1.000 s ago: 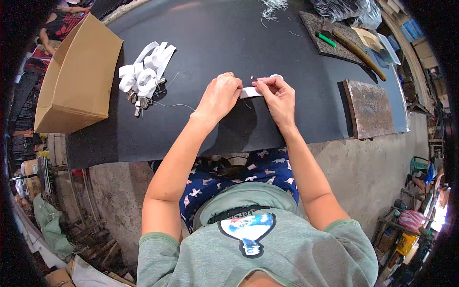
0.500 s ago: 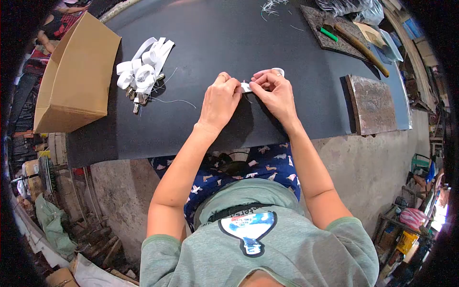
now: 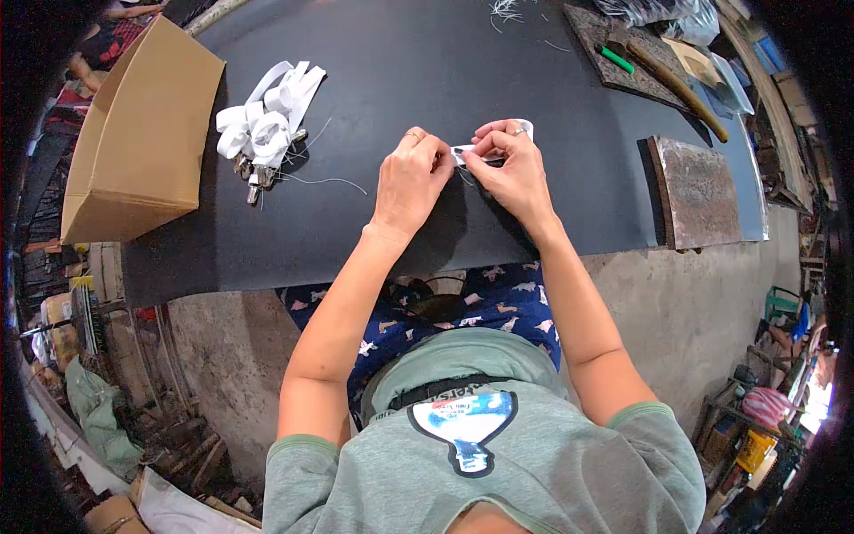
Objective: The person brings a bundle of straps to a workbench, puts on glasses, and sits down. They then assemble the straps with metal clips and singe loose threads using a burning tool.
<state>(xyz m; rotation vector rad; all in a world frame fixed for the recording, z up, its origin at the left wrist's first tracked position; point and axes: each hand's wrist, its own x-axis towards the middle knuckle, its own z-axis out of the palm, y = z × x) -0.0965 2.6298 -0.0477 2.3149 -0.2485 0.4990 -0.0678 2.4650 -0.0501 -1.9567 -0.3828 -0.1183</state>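
Observation:
Between my two hands a white strap point(image 3: 459, 153) is stretched above the black tabletop. My left hand point(image 3: 411, 178) pinches its left end, fingers closed. With thumb and forefinger together, my right hand point(image 3: 512, 169) grips the strap and a small dark item too small to make out. A loop of the strap shows past my right fingers. To the left lies a bundle of white straps point(image 3: 269, 116) with metal clips point(image 3: 255, 178) at its lower end and loose threads about it.
An open cardboard box point(image 3: 151, 133) stands at the table's left. At the right are a rusty metal plate point(image 3: 698, 191), a hammer point(image 3: 676, 84), a green marker point(image 3: 616, 60) on a dark slab and plastic bags. Thread scraps point(image 3: 507, 11) lie at the back. Another person's arm shows upper left.
Both hands have come closer together, and less of the strap shows between them than at first. The view has shifted slightly.

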